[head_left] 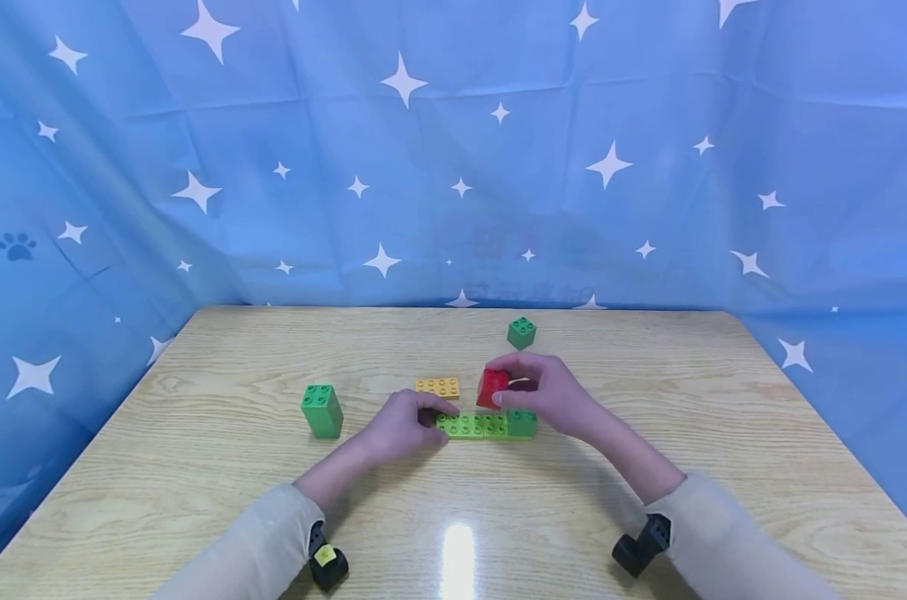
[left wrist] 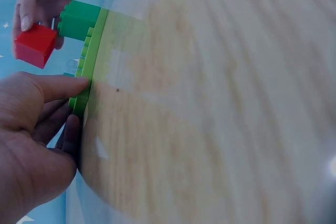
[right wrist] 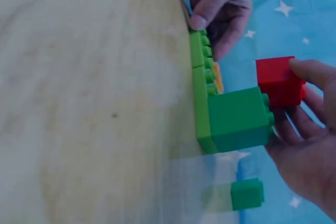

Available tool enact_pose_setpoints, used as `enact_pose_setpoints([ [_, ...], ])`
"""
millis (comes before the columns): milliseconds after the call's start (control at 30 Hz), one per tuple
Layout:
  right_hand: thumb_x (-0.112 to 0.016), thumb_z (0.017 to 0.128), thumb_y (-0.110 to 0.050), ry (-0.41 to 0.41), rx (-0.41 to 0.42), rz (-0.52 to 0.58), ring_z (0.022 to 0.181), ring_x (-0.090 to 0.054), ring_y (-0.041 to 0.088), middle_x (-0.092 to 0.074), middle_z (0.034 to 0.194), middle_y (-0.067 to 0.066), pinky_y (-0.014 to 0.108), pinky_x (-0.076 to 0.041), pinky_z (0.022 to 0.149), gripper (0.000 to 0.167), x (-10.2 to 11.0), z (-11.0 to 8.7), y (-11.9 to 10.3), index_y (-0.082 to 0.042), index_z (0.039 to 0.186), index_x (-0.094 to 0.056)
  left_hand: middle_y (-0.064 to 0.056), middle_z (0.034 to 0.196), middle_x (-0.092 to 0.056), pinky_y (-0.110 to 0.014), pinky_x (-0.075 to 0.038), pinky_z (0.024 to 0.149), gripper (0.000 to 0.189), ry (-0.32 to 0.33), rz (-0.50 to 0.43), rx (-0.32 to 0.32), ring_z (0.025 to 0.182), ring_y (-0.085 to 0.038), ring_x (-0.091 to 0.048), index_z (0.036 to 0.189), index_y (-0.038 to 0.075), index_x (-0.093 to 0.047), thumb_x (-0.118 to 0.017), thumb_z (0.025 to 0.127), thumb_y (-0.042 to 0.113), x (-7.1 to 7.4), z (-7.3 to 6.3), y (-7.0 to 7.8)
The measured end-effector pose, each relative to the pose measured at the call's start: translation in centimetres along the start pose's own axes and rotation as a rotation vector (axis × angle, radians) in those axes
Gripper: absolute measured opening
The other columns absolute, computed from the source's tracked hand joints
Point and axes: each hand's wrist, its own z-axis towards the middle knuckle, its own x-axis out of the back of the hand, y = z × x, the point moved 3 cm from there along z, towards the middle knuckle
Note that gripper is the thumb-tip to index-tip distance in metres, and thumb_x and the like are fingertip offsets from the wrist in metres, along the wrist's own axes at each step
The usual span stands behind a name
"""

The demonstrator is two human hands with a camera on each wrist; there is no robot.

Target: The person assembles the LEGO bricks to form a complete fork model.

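Two flat light green bricks (head_left: 464, 427) lie end to end on the table, with a dark green brick (head_left: 522, 423) mounted on their right end. My left hand (head_left: 403, 425) grips the left end of this row, thumb on the near side and fingers on the far side. A red brick (head_left: 491, 389) is pinched between the thumb and fingers of my right hand (head_left: 549, 393). In the right wrist view the red brick (right wrist: 278, 81) is raised above the row, apart from it, beside the dark green brick (right wrist: 239, 119). The left fingertips are partly hidden.
A flat yellow-orange brick (head_left: 438, 387) lies just behind the row. To the left stands a tall green brick (head_left: 322, 411). A small green brick (head_left: 522, 332) sits farther back on the wooden table (head_left: 648, 358). A blue starred curtain (head_left: 453, 150) hangs behind.
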Motion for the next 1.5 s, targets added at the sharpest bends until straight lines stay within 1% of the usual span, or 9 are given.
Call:
enact_pose_setpoints([
  [300, -0.075, 0.092, -0.006, -0.042, 0.023, -0.037, 0.11, -0.067, 0.029, -0.071, 0.119, 0.011, 0.034, -0.058, 0.088, 0.039, -1.0, -0.7, 0.4, -0.001, 0.13, -0.067, -0.003, 0.111, -0.071, -0.031, -0.052, 0.08, 0.032, 0.008, 0.007, 0.014, 0.09, -0.015, -0.059, 0.115, 0.007, -0.077, -0.076, 0.085, -0.003, 0.0, 0.1, 0.0],
  [600, -0.076, 0.091, -0.006, -0.031, 0.005, -0.068, 0.11, -0.068, 0.028, -0.071, 0.118, 0.011, 0.037, -0.058, 0.089, 0.039, -0.9, -0.6, 0.8, -0.002, 0.129, -0.068, -0.002, 0.11, -0.07, -0.032, -0.052, 0.08, 0.032, 0.009, 0.011, 0.019, 0.09, -0.015, -0.058, 0.115, 0.008, -0.077, -0.076, 0.085, -0.002, 0.0, 0.1, 0.0],
  [733, -0.077, 0.091, -0.006, -0.039, -0.001, -0.068, 0.109, -0.069, 0.028, -0.072, 0.117, 0.011, 0.038, -0.058, 0.089, 0.038, -0.9, -0.5, 1.0, -0.002, 0.127, -0.069, -0.002, 0.11, -0.07, -0.032, -0.051, 0.08, 0.032, 0.007, 0.01, 0.017, 0.09, -0.015, -0.058, 0.116, 0.008, -0.077, -0.077, 0.085, -0.002, -0.1, 0.1, 0.0],
  [1100, -0.078, 0.09, -0.01, -0.084, 0.008, -0.057, 0.106, -0.069, 0.028, -0.072, 0.116, 0.012, 0.033, -0.059, 0.083, 0.037, -0.8, -0.5, 1.7, -0.002, 0.125, -0.07, -0.003, 0.111, -0.07, -0.032, -0.052, 0.08, 0.032, 0.005, 0.005, 0.017, 0.089, -0.015, -0.058, 0.115, 0.007, -0.077, -0.077, 0.085, -0.003, 0.0, 0.0, 0.1],
  [1300, -0.081, 0.089, -0.013, -0.082, -0.005, -0.089, 0.106, -0.068, 0.027, -0.071, 0.117, 0.01, 0.034, -0.058, 0.084, 0.039, -0.8, -0.4, 1.9, -0.005, 0.125, -0.071, -0.004, 0.112, -0.07, -0.032, -0.052, 0.081, 0.032, 0.003, -0.001, 0.023, 0.09, -0.015, -0.059, 0.115, 0.007, -0.077, -0.077, 0.085, -0.003, 0.0, 0.0, 0.1],
  [1500, -0.082, 0.088, -0.014, -0.087, -0.002, -0.092, 0.106, -0.068, 0.026, -0.071, 0.117, 0.009, 0.037, -0.058, 0.085, 0.039, -0.9, -0.4, 1.9, -0.005, 0.124, -0.072, -0.003, 0.112, -0.07, -0.032, -0.052, 0.08, 0.032, 0.005, -0.003, 0.023, 0.09, -0.015, -0.058, 0.115, 0.008, -0.077, -0.076, 0.085, -0.003, 0.0, 0.0, 0.2],
])
